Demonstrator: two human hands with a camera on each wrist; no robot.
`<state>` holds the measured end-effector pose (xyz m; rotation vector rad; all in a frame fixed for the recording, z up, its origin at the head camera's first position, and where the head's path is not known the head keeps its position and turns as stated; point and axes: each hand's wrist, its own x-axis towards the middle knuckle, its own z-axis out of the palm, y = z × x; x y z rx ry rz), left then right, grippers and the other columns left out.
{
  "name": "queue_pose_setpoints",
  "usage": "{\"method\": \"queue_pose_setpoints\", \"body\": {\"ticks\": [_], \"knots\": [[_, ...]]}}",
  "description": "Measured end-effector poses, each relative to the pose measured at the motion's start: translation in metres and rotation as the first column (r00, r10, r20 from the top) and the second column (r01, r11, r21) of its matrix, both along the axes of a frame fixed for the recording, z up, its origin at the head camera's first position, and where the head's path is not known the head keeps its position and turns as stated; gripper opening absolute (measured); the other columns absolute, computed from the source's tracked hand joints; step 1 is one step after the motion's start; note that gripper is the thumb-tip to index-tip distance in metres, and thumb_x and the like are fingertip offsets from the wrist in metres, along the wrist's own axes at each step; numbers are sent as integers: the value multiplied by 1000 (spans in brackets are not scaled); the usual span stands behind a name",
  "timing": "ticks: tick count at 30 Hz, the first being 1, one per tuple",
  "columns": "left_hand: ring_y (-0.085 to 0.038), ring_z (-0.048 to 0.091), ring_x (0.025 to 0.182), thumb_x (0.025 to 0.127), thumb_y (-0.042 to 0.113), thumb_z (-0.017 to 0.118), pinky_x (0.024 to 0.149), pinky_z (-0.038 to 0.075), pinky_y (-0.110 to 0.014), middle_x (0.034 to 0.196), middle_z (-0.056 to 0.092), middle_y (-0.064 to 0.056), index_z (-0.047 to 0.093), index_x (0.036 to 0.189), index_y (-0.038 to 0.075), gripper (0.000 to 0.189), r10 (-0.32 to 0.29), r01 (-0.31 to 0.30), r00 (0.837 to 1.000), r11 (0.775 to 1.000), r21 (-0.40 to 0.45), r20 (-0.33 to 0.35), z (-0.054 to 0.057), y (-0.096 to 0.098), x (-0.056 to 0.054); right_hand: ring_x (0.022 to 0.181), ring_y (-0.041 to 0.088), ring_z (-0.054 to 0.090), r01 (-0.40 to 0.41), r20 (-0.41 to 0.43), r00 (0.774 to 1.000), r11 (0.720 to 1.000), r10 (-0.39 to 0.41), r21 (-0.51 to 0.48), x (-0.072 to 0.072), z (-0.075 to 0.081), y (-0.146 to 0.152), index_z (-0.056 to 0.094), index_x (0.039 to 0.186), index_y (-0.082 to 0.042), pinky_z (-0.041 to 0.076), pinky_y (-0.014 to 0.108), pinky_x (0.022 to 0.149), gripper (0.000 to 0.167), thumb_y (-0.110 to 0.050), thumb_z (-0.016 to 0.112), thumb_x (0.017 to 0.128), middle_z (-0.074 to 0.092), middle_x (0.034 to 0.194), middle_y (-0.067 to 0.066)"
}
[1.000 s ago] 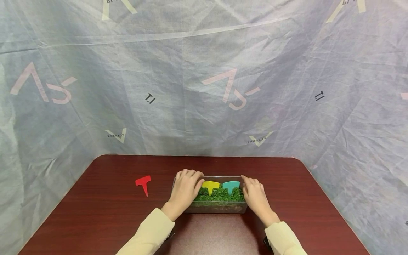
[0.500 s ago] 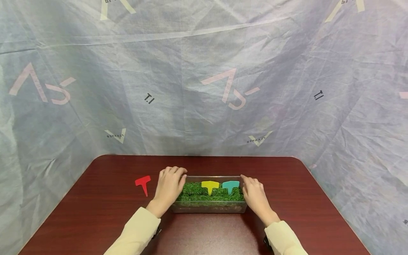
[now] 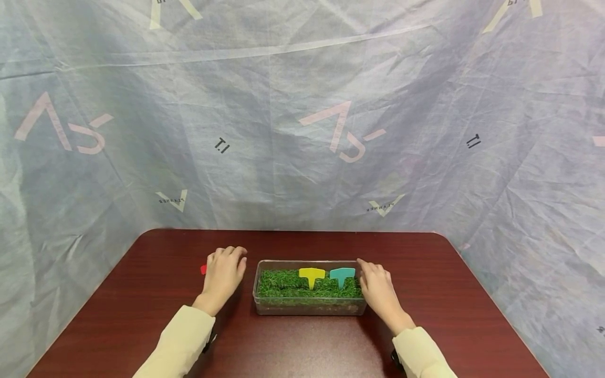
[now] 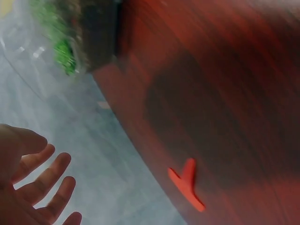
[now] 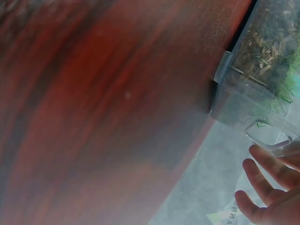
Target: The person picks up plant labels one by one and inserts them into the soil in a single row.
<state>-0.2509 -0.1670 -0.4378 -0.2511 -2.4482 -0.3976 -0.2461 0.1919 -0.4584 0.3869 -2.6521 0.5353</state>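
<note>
One red marker (image 4: pixel 187 182) lies on the surface (image 3: pixel 302 346) near the left hand (image 3: pixel 222 275), which is loose and empty. Right hand (image 3: pixel 378 289) looks relaxed, at the grass box (image 3: pixel 309 307). Probably pickup time, calls for a pinch.

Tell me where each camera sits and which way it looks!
Head: on the head, facing forward and down at the clear box; left hand, right hand, sleeves show.
Left wrist: worn there, facing table and red marker; part of left hand shows.
Right wrist: worn there, facing table and clear box; part of right hand shows.
Wrist views share the clear box.
</note>
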Motion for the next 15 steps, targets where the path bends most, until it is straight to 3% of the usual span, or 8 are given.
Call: {"method": "queue_pose_setpoints", "body": {"ticks": [10, 15], "knots": [[-37, 53, 90, 84, 13, 62, 80, 37, -52, 93, 64, -12, 63, 102, 8, 19, 83, -81, 985, 997, -20, 154, -14, -28, -4, 92, 34, 56, -26, -85, 996, 1000, 24, -15, 2, 0, -1, 56, 117, 2, 40, 54, 81, 31, -3, 54, 86, 64, 98, 15], [-39, 52, 91, 83, 14, 63, 78, 37, -52, 96, 63, -15, 62, 103, 7, 21, 121, -116, 971, 993, -36, 207, -18, -40, -6, 96, 35, 56, -10, -36, 999, 1000, 10, -18, 0, -2, -1, 55, 120, 1, 40, 56, 84, 34, -3, 55, 87, 64, 101, 16]]}}
